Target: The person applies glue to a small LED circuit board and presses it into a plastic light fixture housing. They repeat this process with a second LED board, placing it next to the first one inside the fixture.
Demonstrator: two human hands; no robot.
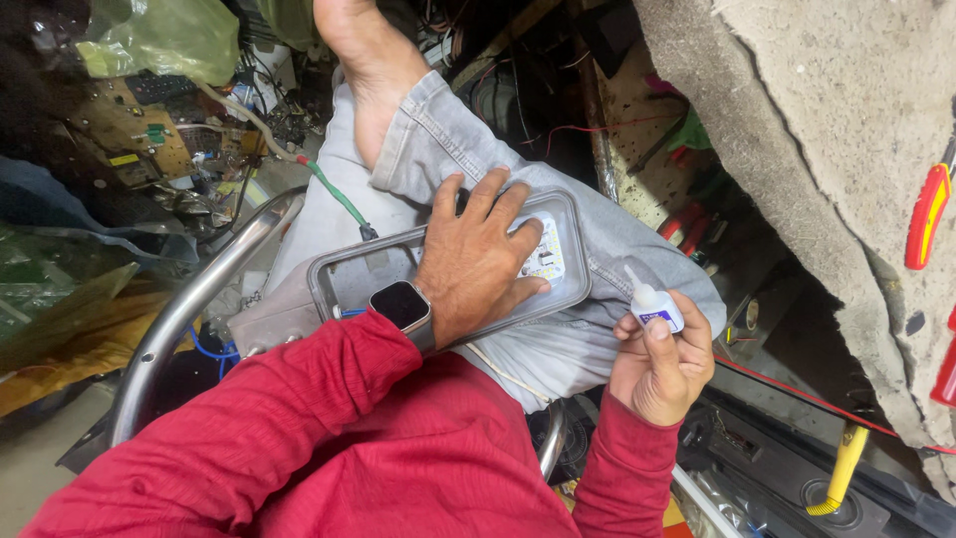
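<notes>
Glue bottle pinched in right hand, nozzle tilted up-left toward white circuit piece just beside. Left hand spread flat, fingers open, pressing that piece inside grey oblong housing on lap. Housing's long axis left-right. Piece half hidden under fingers.

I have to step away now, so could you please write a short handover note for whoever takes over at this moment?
Left hand: pressed flat on the small white board inside the grey rectangular housing, which rests on the lap.
Right hand: holds a small glue bottle, nozzle up and pointing towards the housing, not touching it.
Done: board sits in the housing.
Left: whether any glue has been applied cannot be seen.
</notes>
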